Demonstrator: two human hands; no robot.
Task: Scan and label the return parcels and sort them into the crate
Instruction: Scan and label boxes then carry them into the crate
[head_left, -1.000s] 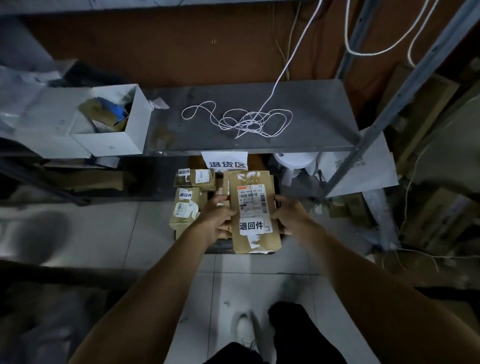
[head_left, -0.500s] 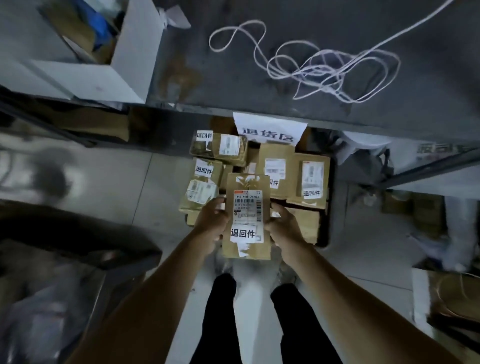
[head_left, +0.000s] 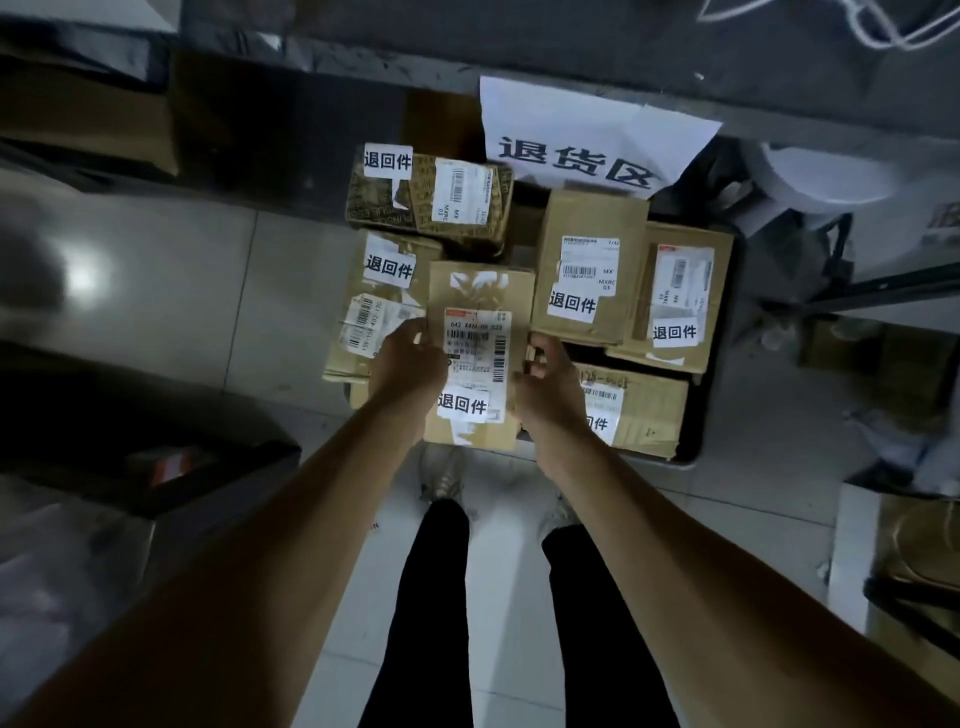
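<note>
Since the earlier frame you have leaned in and lowered the parcel (head_left: 480, 332) you carry until it sits low over the crate (head_left: 714, 374), and the shelf has slid almost out of the top of the view; your left hand (head_left: 408, 364) grasps the parcel's left edge, fingers curled round it, and your right hand (head_left: 548, 384) grasps its right edge the same way; whether the parcel already rests on the boxes beneath it, you cannot tell from this angle; its shipping label faces up, with a white sticker (head_left: 462, 402) printed 退回件 across the lower part; around it lie other labelled parcels: a patterned box (head_left: 431, 200) at the far left, a plain box (head_left: 374, 301) just beside your left hand, two boxes (head_left: 589, 265) (head_left: 675, 296) at the far right overlapping one another, and another box (head_left: 639, 410) close under your right wrist; a white paper sign (head_left: 587, 135) reading 退货区 hangs from the shelf edge above the crate; your dark trouser legs (head_left: 431, 597) stand on the pale tiled floor (head_left: 156, 286) just in front of the crate.
</note>
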